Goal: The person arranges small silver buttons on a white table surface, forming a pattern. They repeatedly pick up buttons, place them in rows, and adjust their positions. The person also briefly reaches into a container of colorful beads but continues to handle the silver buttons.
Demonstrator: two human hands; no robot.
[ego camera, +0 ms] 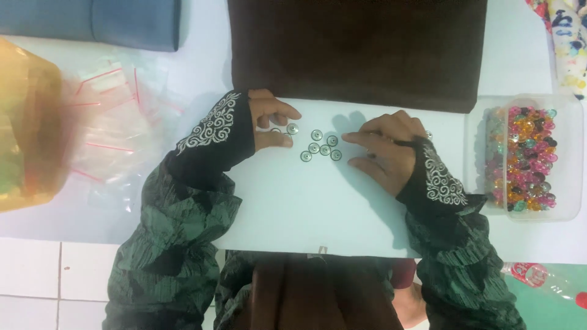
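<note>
Several small round silver buttons lie in a loose group on a white sheet in the middle. My left hand rests curled at their left, its fingertips touching one silver button, with another partly under the fingers. My right hand lies to the right of the group, index finger stretched out flat toward the buttons, fingers apart, holding nothing that I can see. Both wrists wear black cuffs with white swirl embroidery over dark green sleeves.
A dark brown folded cloth lies behind the sheet. A clear plastic box of colourful beads stands at right. Small clear zip bags and a yellow plastic bag sit at left, blue cloth at top left.
</note>
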